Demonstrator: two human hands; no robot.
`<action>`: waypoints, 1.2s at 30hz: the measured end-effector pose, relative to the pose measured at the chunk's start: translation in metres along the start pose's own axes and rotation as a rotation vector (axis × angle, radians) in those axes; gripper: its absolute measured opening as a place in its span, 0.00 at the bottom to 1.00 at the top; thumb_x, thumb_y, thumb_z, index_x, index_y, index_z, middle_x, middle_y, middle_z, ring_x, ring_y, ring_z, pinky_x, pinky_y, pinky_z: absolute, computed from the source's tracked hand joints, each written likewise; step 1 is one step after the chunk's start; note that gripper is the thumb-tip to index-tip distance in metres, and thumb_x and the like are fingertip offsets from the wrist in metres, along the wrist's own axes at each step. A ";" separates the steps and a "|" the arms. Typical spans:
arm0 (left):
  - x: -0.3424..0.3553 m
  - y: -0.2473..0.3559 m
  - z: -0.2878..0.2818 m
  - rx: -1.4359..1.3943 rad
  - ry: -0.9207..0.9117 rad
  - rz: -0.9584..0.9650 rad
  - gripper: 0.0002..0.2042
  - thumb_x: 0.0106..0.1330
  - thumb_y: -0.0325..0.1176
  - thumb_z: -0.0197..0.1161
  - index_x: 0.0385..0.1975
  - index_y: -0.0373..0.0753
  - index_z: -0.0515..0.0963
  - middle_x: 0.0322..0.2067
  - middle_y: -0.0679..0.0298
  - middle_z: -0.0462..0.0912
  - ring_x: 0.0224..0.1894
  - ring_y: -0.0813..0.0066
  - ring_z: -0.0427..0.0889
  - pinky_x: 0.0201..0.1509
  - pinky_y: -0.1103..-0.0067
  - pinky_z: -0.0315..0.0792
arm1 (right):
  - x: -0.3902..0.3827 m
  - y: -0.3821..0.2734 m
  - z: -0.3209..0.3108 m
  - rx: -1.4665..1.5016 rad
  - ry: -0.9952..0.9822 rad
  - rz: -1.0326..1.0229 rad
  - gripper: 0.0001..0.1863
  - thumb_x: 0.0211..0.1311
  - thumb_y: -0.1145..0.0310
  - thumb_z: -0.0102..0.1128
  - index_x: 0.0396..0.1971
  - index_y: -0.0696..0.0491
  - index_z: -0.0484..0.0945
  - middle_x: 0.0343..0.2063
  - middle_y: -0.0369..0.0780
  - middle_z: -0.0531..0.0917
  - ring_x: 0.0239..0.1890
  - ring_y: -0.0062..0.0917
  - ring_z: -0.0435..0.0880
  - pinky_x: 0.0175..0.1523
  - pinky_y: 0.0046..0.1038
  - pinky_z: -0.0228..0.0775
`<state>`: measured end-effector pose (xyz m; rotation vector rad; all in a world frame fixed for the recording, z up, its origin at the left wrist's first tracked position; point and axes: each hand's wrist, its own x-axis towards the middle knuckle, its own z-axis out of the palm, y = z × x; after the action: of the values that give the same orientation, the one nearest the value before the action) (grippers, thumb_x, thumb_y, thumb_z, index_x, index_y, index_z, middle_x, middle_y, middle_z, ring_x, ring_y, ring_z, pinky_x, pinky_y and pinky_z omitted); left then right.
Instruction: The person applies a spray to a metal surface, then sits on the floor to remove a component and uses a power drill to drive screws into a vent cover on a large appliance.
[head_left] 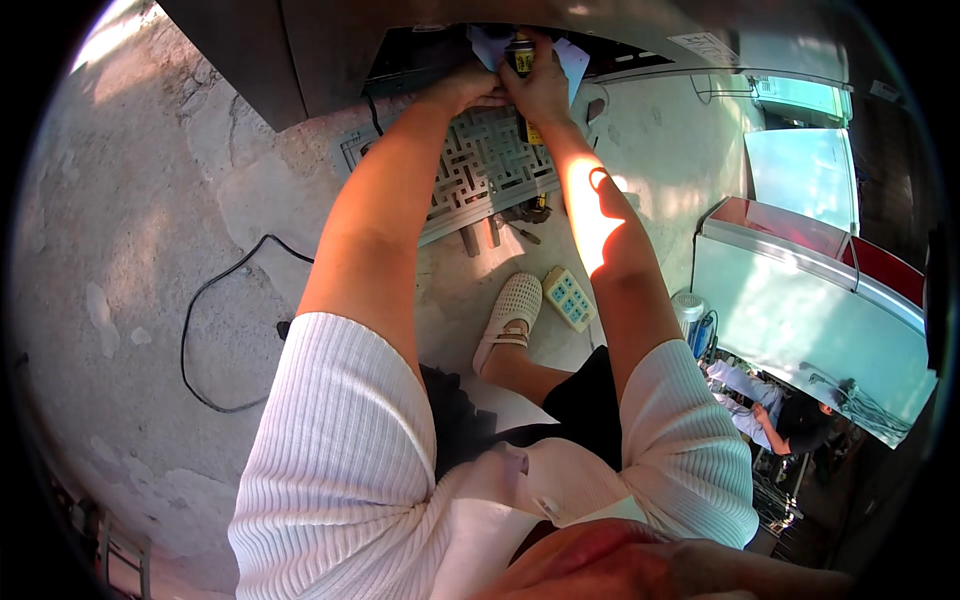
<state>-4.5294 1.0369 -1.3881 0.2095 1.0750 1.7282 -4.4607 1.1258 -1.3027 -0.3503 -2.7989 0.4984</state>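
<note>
Both my arms reach up into a low opening (420,55) of a steel appliance. My right hand (540,85) grips a black-and-yellow can (522,58) in the opening. My left hand (465,85) is beside it with curled fingers; what they hold is hidden. Pale sheet material (573,70) shows behind the can. A perforated metal panel (465,165) lies on the floor under my hands, with tools (525,230) and another yellow-black item (540,205) by its lower edge.
A power strip (568,295) is by my sandalled foot (505,320). A black cable (225,270) loops on the floor at left. Pale chest appliances (790,290) line the right side, with a white cylinder (688,310) beside one. Another person (800,420) is at the lower right.
</note>
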 end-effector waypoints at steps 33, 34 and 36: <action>0.002 -0.002 0.006 -0.006 0.046 -0.037 0.17 0.67 0.30 0.52 0.54 0.33 0.67 0.48 0.57 0.76 0.49 0.70 0.79 0.57 0.75 0.74 | 0.006 -0.041 -0.017 -0.038 0.043 0.131 0.35 0.53 0.61 0.60 0.60 0.52 0.58 0.45 0.57 0.75 0.44 0.55 0.75 0.47 0.47 0.69; 0.003 -0.002 0.006 -0.001 0.030 -0.036 0.17 0.67 0.30 0.52 0.55 0.33 0.67 0.49 0.57 0.76 0.49 0.70 0.79 0.57 0.75 0.74 | 0.006 -0.040 -0.017 -0.027 0.049 0.110 0.35 0.52 0.61 0.60 0.60 0.52 0.57 0.44 0.58 0.75 0.44 0.56 0.75 0.47 0.47 0.69; 0.001 -0.002 0.007 0.014 0.023 -0.030 0.17 0.68 0.30 0.51 0.55 0.34 0.66 0.49 0.57 0.76 0.49 0.70 0.78 0.58 0.75 0.74 | 0.009 -0.036 -0.016 -0.005 0.060 0.068 0.35 0.52 0.61 0.60 0.60 0.51 0.57 0.43 0.58 0.76 0.44 0.56 0.75 0.47 0.47 0.69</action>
<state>-4.5241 1.0419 -1.3860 0.1817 1.1027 1.7002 -4.4707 1.1003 -1.2734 -0.4546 -2.7386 0.4876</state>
